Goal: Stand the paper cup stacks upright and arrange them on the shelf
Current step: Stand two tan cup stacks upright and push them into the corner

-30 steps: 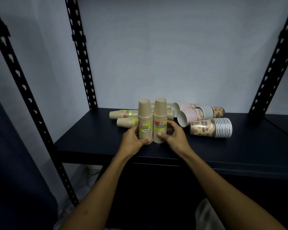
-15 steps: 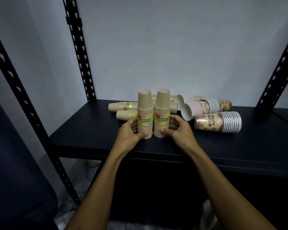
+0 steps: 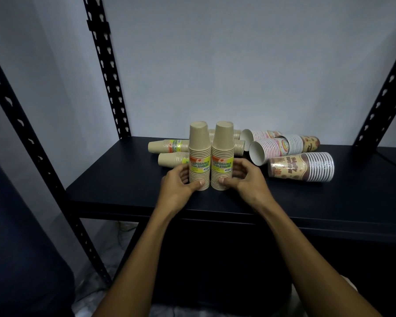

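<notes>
Two tan paper cup stacks stand upright, bottoms up, side by side near the front of the dark shelf. My left hand grips the left stack low down. My right hand grips the right stack the same way. Both carry yellow labels. Behind them lie more tan stacks on their sides, one closer to me. To the right lie pink striped stacks and a brown patterned stack.
Black perforated uprights frame the shelf: one at back left, one at front left, one at right. A pale wall closes the back. Bare shelf surface shows left of the stacks and along the front right.
The camera has shifted slightly, so the shelf sits higher in view. Both hands stay on the two upright stacks, which remain side by side.
</notes>
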Available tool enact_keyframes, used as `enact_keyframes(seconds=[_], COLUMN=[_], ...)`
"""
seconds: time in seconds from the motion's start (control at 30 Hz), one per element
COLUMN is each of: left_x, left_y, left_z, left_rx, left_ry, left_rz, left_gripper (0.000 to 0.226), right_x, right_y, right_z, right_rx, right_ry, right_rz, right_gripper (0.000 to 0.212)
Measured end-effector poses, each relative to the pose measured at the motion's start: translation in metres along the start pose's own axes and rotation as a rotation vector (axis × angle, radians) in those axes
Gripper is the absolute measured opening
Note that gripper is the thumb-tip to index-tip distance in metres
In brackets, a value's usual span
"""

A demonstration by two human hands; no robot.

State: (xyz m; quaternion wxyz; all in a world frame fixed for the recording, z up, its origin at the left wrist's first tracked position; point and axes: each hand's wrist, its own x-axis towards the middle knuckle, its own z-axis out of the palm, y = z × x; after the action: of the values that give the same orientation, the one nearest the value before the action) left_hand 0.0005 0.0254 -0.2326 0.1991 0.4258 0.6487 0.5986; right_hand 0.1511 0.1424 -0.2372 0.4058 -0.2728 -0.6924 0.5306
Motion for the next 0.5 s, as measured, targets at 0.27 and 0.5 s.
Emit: enact_keyframes(seconds=[0.27, 0.5], left_x=[-0.0013, -0.0055], left_y=[0.0019, 0.0053], left_z=[-0.001, -0.0028], left_rx=[0.005, 0.034], left_ry=[0.001, 0.004], left_rz=[0.004, 0.012], left_gripper=[0.056, 0.053], right_x=[-0.0021, -0.0029], right_y=[-0.0025, -0.0041], right_z=[0.0004, 0.0032], right_rx=[-0.013, -0.056], right_ry=[-0.016, -0.014], right_rz=[-0.013, -0.009], right_gripper=[0.054, 0.053])
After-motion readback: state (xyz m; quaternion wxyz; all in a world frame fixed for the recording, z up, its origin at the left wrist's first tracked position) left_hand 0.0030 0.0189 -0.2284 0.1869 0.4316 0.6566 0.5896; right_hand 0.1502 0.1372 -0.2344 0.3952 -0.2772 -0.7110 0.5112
